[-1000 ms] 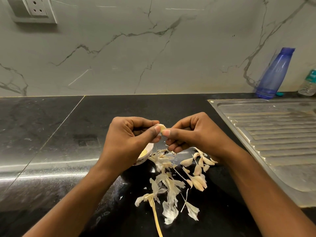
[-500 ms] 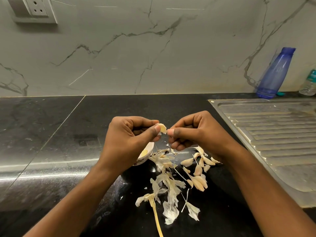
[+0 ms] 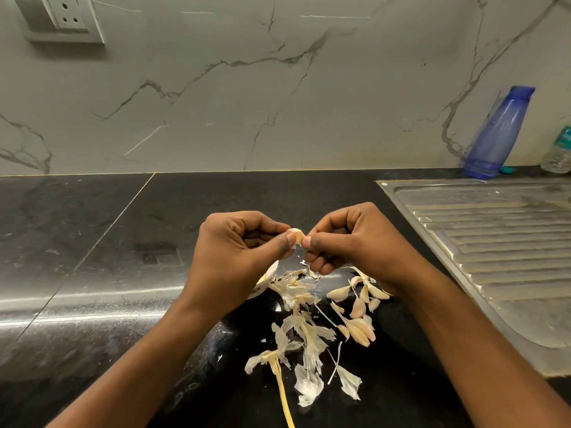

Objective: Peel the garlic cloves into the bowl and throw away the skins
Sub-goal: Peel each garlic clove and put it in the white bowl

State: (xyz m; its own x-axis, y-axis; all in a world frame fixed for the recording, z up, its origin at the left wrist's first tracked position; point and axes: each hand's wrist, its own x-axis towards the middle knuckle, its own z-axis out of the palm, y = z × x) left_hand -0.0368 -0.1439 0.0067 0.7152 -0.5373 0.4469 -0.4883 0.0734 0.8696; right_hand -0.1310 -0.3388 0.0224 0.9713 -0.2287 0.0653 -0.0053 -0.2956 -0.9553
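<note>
Above the middle of the bench (image 3: 92, 273), well back from the near edge: a clove (image 3: 296, 234), pinched from both sides. Left hand (image 3: 234, 251) on one side, fingers (image 3: 262, 228) curled in, thumb tip pressed to the clove. Right hand (image 3: 355, 239) on the other, likewise curled, thumb and forefinger nipping it. Only the pale rounded top of the clove on show, the rest behind the two thumbs. Long axis apparently near upright, leaning slightly toward the right hand; cannot tell which end is the tip.

Under the left hand, a sliver of bowl (image 3: 268, 281), white rim only, the rest hidden by hand and wrist. Just beside it, skins (image 3: 304, 335), papery and pale, strewn in a loose band from below the hands toward the near edge. Among them a dry stalk (image 3: 281, 387), long axis pointing at the near edge. Right of the skins, partly under the right wrist, unpeeled cloves (image 3: 360, 330) lying flat, several touching, mostly slanting toward the near right.

Along the right edge, a steel drainboard (image 3: 494, 242). At the back right corner, a blue bottle (image 3: 500, 131) against the wall, a clear bottle (image 3: 559, 152) near it, cut by the frame. High on the wall at the left, a socket (image 3: 63, 17).
</note>
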